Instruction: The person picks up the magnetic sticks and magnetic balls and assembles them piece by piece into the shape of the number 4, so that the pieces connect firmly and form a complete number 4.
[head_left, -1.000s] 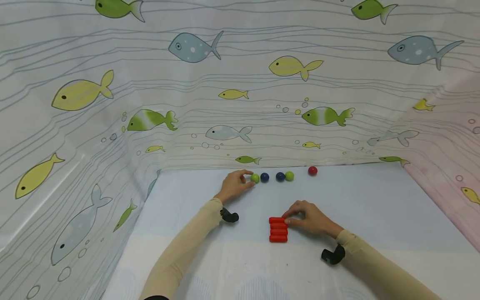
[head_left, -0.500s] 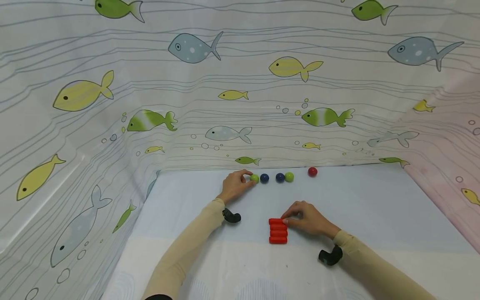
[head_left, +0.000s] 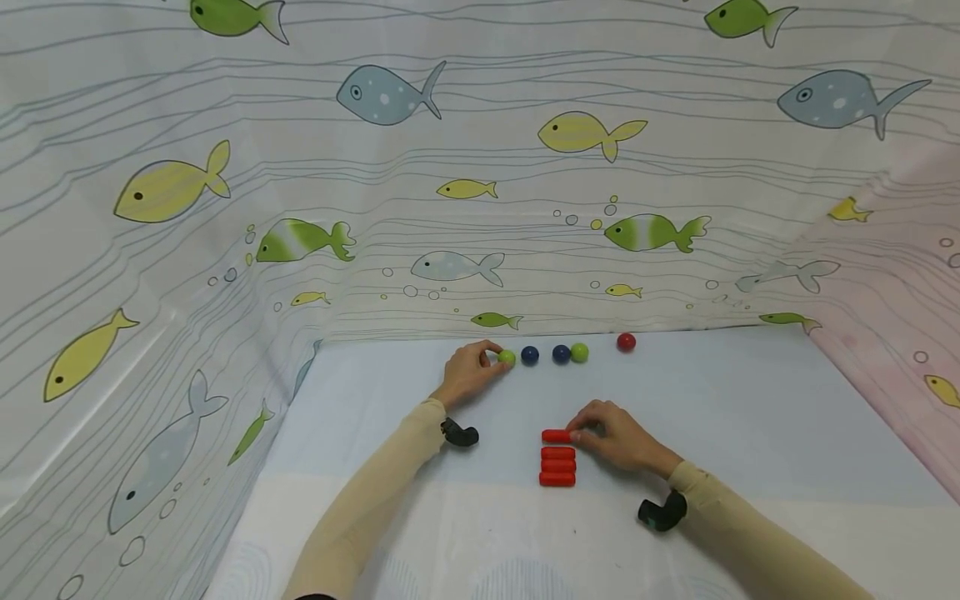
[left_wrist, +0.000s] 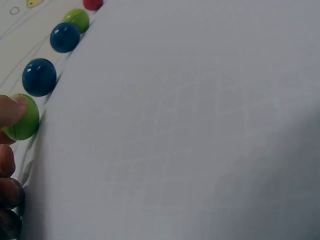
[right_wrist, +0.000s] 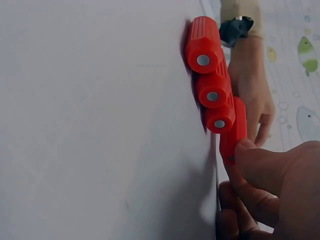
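My left hand (head_left: 467, 373) pinches a lime-green ball (head_left: 507, 358) at the left end of a row of balls. In the left wrist view a thumb lies over this green ball (left_wrist: 29, 122). With thumb and forefinger my right hand (head_left: 624, 439) grips the right end of a red rod (head_left: 555, 436). Just below it, three more red rods (head_left: 558, 466) lie side by side, a narrow gap apart from the held one. Seen from the right wrist, these rods (right_wrist: 204, 42) have round metal-coloured ends, and the held rod (right_wrist: 240, 117) is partly hidden behind them.
To the right of the held ball are a dark blue ball (head_left: 529, 356), a second blue ball (head_left: 561, 354) touching another green ball (head_left: 580, 352), and a red ball (head_left: 626, 342). A fish-printed sheet (head_left: 480, 233) rises behind the white table surface (head_left: 420, 517).
The top red rod has moved slightly away from the other three, toward the back, with my right hand. My left hand and its green ball have shifted very slightly left.
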